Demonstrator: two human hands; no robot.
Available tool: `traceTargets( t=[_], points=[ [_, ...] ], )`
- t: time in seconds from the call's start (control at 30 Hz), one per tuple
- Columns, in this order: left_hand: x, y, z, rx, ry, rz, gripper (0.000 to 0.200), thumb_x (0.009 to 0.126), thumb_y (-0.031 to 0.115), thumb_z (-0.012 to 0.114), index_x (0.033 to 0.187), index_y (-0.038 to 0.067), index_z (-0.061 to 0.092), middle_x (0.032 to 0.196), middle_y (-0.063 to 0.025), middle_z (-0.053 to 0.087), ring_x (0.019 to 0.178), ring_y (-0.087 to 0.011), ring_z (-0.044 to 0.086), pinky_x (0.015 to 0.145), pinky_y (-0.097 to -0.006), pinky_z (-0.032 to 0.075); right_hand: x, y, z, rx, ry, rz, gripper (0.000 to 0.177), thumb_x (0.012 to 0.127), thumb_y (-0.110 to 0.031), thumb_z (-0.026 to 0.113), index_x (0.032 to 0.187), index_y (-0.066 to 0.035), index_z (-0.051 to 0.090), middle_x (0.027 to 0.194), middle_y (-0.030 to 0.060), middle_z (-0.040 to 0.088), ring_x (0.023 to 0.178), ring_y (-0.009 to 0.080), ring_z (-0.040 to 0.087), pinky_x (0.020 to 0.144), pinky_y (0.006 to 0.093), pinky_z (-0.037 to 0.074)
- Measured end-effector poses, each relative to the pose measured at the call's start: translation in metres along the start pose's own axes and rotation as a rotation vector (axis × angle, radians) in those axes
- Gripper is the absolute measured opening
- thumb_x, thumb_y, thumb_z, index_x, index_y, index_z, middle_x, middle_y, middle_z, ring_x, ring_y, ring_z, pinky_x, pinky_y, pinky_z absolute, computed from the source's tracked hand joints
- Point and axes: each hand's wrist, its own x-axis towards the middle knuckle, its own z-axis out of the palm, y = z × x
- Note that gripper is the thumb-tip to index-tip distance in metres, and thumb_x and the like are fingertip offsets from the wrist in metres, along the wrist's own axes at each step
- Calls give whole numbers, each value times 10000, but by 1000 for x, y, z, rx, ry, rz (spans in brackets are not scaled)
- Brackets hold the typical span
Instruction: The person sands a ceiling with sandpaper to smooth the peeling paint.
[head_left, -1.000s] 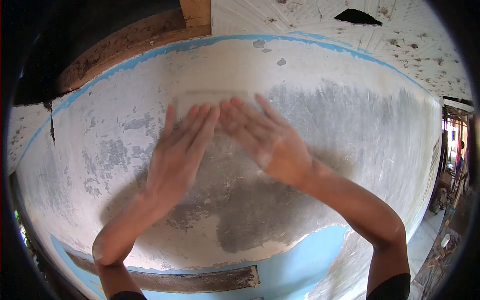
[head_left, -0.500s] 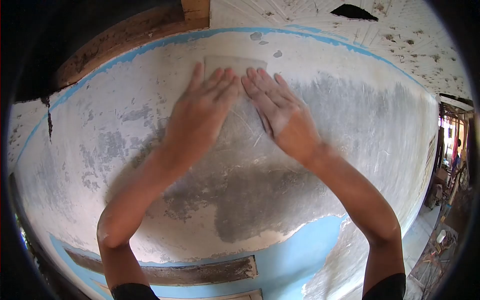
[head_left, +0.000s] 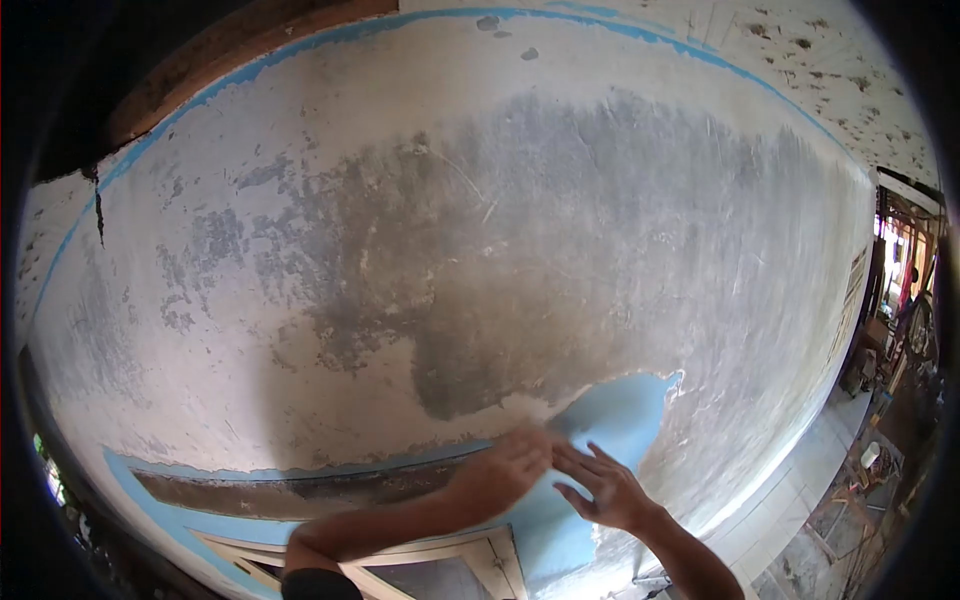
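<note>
My left hand (head_left: 505,468) is low in front of the wall (head_left: 560,240), smeared by motion, so its fingers are unclear. Beside it, my right hand (head_left: 605,488) has its fingers stretched toward the left hand and its thumb apart; nothing shows in its grasp. The fingertips of both hands come together or overlap near the blue painted patch (head_left: 635,405). White coating covers the upper and left wall, around a large rough grey area. No sheet is visible in or near the hands.
A brown recessed strip (head_left: 330,495) runs above a pale wooden frame (head_left: 500,565) at the bottom. A blue line borders the stained ceiling (head_left: 800,65). Cluttered items and a white cup-like object (head_left: 870,455) lie on the floor at the right.
Both hands have come down from the upper wall to the bottom centre, close together. The pale sheet beneath them earlier is out of sight. The view has tilted downward.
</note>
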Motion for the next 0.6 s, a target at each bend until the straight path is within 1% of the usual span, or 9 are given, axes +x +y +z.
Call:
traceTargets(
  t=[0.03, 0.1, 0.2, 0.3, 0.33, 0.4, 0.5, 0.57, 0.6],
  points=[
    [-3, 11, 17, -196, -53, -17, 368, 827, 96, 550, 1169, -40, 547, 1217, -182, 569, 1171, -327, 527, 1039, -426, 401, -20, 2, 0, 82, -70, 44, 397, 856, -208, 668, 1214, -61, 584, 1233, 135, 597, 1168, 275, 560, 1008, 469, 418],
    [-13, 32, 63, -432, -253, -33, 304, 878, 136, 541, 1154, 12, 564, 1105, -170, 616, 1052, -320, 592, 927, -439, 461, -59, 0, 2, 109, -26, 207, 375, 833, -213, 694, 1160, -46, 615, 1149, 150, 637, 1096, 298, 601, 948, 446, 464],
    [-20, 68, 111, -796, -425, -254, 249, 927, 198, 524, 1120, 49, 576, 974, -166, 640, 932, -300, 630, 789, -434, 476, -115, 2, 1, 175, 87, 466, 314, 818, -191, 705, 1083, -29, 653, 1046, 181, 669, 995, 325, 645, 848, 413, 516],
    [-45, 80, 171, -993, -407, -386, 246, 928, 261, 528, 1054, 57, 581, 832, -182, 631, 798, -318, 637, 669, -438, 454, -180, 7, 14, 146, 175, 732, 266, 820, -151, 694, 1046, -13, 668, 983, 215, 674, 911, 337, 668, 763, 391, 539],
    [-61, 84, 196, -992, -396, -433, 228, 915, 263, 529, 1000, 56, 571, 794, -176, 620, 752, -311, 622, 650, -424, 451, -200, 7, 21, 119, 189, 820, 255, 821, -137, 689, 1040, -8, 669, 966, 226, 673, 885, 339, 673, 738, 386, 543],
    [-97, 88, 240, -987, -374, -533, 214, 889, 268, 530, 893, 55, 550, 717, -163, 598, 659, -297, 592, 614, -395, 443, -227, 0, 31, 80, 248, 824, 235, 821, -111, 677, 1023, 8, 675, 939, 212, 682, 857, 330, 679, 763, 382, 537],
    [-164, 87, 284, -924, -522, -807, 369, 788, 380, 652, 932, 45, 592, 809, -168, 647, 731, -298, 640, 647, -403, 472, -258, -12, 51, 120, 239, 915, 231, 818, -93, 671, 1020, 18, 673, 945, 203, 685, 887, 323, 676, 807, 365, 525],
    [-233, 94, 330, -782, -513, -869, 476, 729, 463, 688, 931, 37, 621, 833, -181, 667, 753, -316, 656, 665, -419, 483, -272, -14, 67, 121, 204, 907, 228, 822, -89, 666, 1024, 15, 668, 946, 207, 683, 883, 331, 674, 786, 375, 531],
    [-261, 98, 340, -731, -694, -989, 515, 749, 504, 644, 958, 33, 641, 877, -206, 667, 820, -347, 652, 728, -419, 495, -278, -17, 74, 116, 190, 887, 230, 824, -90, 664, 1029, 14, 666, 945, 209, 682, 884, 335, 673, 778, 379, 533]
  ],
)
